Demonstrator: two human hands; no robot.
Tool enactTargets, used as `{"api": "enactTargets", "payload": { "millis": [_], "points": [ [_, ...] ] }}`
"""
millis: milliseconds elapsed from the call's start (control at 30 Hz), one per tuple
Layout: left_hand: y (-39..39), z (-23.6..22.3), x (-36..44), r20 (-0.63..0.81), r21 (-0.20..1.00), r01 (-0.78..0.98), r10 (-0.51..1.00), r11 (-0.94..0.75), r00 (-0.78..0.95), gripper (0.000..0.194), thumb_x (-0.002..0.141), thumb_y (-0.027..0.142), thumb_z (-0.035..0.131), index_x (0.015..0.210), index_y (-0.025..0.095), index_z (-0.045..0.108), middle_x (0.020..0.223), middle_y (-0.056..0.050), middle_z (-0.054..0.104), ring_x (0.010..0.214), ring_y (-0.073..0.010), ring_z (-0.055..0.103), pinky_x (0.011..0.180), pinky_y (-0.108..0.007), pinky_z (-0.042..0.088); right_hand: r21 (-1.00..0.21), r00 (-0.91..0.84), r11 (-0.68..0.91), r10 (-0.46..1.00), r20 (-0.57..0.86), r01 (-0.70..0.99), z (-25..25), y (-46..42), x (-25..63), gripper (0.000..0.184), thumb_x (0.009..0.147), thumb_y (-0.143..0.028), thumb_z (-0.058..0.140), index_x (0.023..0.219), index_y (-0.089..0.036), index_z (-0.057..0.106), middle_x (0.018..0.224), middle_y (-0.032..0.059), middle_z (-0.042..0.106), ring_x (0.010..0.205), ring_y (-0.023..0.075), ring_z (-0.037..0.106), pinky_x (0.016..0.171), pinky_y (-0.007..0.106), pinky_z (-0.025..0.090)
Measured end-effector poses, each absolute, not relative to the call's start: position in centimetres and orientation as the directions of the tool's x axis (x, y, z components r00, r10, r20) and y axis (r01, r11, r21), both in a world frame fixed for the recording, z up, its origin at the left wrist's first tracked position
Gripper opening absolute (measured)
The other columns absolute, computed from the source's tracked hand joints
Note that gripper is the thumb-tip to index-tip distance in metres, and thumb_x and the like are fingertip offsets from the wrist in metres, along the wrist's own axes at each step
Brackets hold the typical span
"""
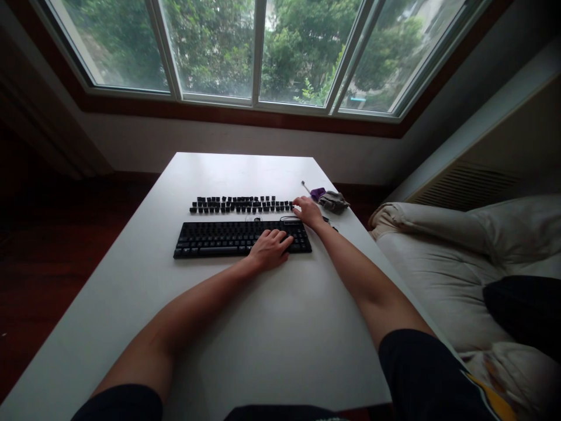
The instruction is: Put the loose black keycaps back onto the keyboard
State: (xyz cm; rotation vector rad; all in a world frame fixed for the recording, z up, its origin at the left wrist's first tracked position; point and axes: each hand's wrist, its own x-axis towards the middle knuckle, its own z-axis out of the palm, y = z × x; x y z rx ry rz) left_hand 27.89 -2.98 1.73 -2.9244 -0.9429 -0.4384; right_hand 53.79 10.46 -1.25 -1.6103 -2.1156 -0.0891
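A black keyboard [219, 238] lies on the white table, with keycaps showing on its lower rows. Its upper rows look darker, and I cannot make out whether caps sit there. My left hand [268, 248] rests over the right part of the keyboard, its fingers stretched out and spread on the keys. Behind the keyboard, loose black keycaps [236, 204] are laid out in rows. My right hand [309, 211] reaches to the right end of these rows, thumb and fingers apart beside the last caps; no cap shows clearly between them.
To the right on the white table [245, 345] are a crumpled grey cloth [333, 202], a purple item [318, 193] and a thin brush [305, 187]. A cable [287, 218] runs behind the keyboard. A pale sofa [438, 275] stands right; a window [258, 52] is ahead.
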Motion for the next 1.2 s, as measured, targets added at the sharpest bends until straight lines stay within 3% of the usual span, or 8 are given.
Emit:
{"api": "enactTargets", "payload": {
  "millis": [267, 400, 600, 833, 1200],
  "points": [
    [-2.6, 1.6, 27.9, 0.268, 0.055, 0.578, 0.570, -0.814, 0.777, 0.050, 0.094, 0.040, 0.053, 0.141, 0.024, 0.050, 0.133, -0.012, 0.056, 0.120, -0.0295, 0.049, 0.098, -0.044, 0.039, -0.298, -0.190, 0.277, 0.938, 0.290, 0.914, -1.2, 11.6, 54.0, 0.018, 0.082, -0.019, 0.065, 0.099, -0.019, 0.068, 0.092, 0.0063, 0.066, 0.086, 0.0204, 0.058, 0.080, 0.031, 0.045],
    [-2.3, 1.6, 27.6, 0.270, 0.058, 0.567, 0.560, -0.821, 0.783, 0.050, 0.094, 0.040, 0.053, 0.142, 0.024, 0.050, 0.134, -0.012, 0.056, 0.121, -0.0294, 0.050, 0.099, -0.044, 0.039, -0.329, -0.160, 0.286, 0.918, 0.362, 0.900, -1.0, 10.6, 54.2, 0.015, 0.084, -0.023, 0.064, 0.097, -0.019, 0.068, 0.095, 0.0074, 0.067, 0.087, 0.0211, 0.060, 0.082, 0.033, 0.047],
    [-2.1, 1.4, 27.6, 0.292, 0.061, 0.569, 0.560, -0.820, 0.775, 0.049, 0.095, 0.040, 0.054, 0.141, 0.023, 0.051, 0.135, -0.011, 0.056, 0.122, -0.0285, 0.050, 0.100, -0.043, 0.039, -0.502, -0.181, 0.394, 0.889, 0.421, 0.770, 0.0, 7.5, 53.4, 0.019, 0.087, -0.032, 0.062, 0.100, -0.020, 0.070, 0.096, 0.0066, 0.071, 0.081, 0.0195, 0.064, 0.077, 0.033, 0.051],
    [-2.4, 1.2, 27.9, 0.299, 0.067, 0.594, 0.584, -0.801, 0.754, 0.046, 0.096, 0.037, 0.055, 0.140, 0.024, 0.050, 0.136, -0.011, 0.056, 0.123, -0.0282, 0.050, 0.099, -0.043, 0.039, -0.654, -0.318, 0.402, 0.914, 0.251, 0.641, 1.7, 4.0, 53.4, 0.025, 0.085, -0.040, 0.065, 0.099, -0.021, 0.072, 0.091, 0.0038, 0.073, 0.080, 0.0187, 0.065, 0.074, 0.033, 0.054],
    [-2.2, 0.9, 28.0, 0.324, 0.061, 0.589, 0.575, -0.806, 0.752, 0.046, 0.096, 0.038, 0.056, 0.139, 0.024, 0.052, 0.134, -0.011, 0.058, 0.121, -0.0276, 0.052, 0.099, -0.041, 0.041, -0.538, -0.476, 0.439, 0.876, 0.077, 0.720, 3.1, 3.7, 53.6, 0.016, 0.084, -0.033, 0.067, 0.092, -0.021, 0.075, 0.093, 0.0041, 0.070, 0.079, 0.0172, 0.065, 0.071, 0.028, 0.050]
  ]
}}
